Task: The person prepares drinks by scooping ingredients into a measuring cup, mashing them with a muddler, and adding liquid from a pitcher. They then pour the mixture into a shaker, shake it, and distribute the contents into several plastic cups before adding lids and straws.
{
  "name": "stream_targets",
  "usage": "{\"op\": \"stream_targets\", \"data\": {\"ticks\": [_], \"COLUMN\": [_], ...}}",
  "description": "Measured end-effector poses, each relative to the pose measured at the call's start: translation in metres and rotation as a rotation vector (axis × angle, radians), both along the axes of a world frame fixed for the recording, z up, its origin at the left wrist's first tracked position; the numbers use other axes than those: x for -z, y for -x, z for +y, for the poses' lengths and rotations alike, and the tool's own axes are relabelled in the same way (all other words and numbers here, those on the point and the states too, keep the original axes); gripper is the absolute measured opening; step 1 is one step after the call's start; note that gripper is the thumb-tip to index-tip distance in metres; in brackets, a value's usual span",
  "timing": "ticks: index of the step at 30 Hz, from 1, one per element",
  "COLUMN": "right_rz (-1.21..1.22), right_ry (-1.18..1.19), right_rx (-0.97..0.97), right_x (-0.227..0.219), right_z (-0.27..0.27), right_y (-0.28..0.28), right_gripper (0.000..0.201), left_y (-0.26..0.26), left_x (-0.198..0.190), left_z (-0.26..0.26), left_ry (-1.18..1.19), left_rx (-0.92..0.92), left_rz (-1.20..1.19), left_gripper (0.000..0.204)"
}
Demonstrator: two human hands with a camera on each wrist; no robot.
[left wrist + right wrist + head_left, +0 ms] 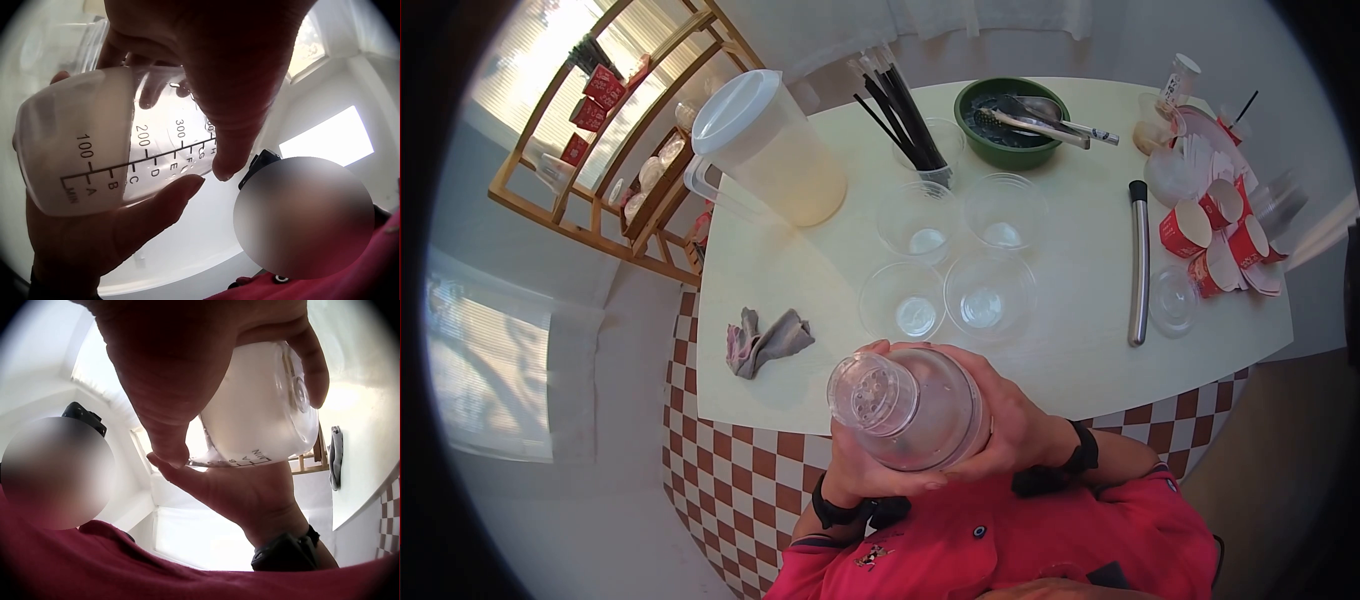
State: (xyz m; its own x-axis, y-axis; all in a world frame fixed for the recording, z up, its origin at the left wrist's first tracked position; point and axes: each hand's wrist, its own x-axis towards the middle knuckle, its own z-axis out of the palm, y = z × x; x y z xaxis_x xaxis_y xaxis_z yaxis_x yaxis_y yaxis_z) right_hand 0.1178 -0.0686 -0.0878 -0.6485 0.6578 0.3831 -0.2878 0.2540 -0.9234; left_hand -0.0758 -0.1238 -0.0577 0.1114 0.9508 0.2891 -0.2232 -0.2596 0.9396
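Both hands grip a clear plastic shaker (935,420) in front of the chest, its lidded end tilted toward the head camera. My left hand (852,462) wraps one side, and my right hand (1015,425) curls round the other. Printed measuring marks run along the shaker's wall (147,153) in the left wrist view, with cloudy whitish liquid at its base end. The right wrist view shows the right hand (181,369) over the shaker's base end and the left hand (250,497) beneath. Several clear plastic cups (990,290) stand on the table just beyond.
On the table (1060,360) lie a crumpled grey cloth (770,342) at left and a steel muddler (1139,265) at right. Farther back stand a lidded pitcher (775,150), black straws (910,120) and a green bowl (1010,150) with utensils. Red paper cups (1187,230) cluster at the right edge.
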Motion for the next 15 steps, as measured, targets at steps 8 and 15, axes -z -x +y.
{"op": "stream_targets", "data": {"ticks": [8,15], "right_rz": [0.002,0.008], "right_ry": [-0.012,-0.001], "right_rx": [0.007,0.003], "right_x": [-0.0006,-0.0006], "right_z": [0.001,0.0005], "right_y": [-0.0008,0.0001], "right_gripper": [0.11,0.11], "left_y": [-0.0005,-0.0001], "left_x": [0.001,0.0023], "left_z": [0.0021,0.0002], "left_ry": [-0.017,-0.003], "left_rx": [0.026,0.003], "left_rz": [-0.021,-0.011], "left_gripper": [0.131,0.131]}}
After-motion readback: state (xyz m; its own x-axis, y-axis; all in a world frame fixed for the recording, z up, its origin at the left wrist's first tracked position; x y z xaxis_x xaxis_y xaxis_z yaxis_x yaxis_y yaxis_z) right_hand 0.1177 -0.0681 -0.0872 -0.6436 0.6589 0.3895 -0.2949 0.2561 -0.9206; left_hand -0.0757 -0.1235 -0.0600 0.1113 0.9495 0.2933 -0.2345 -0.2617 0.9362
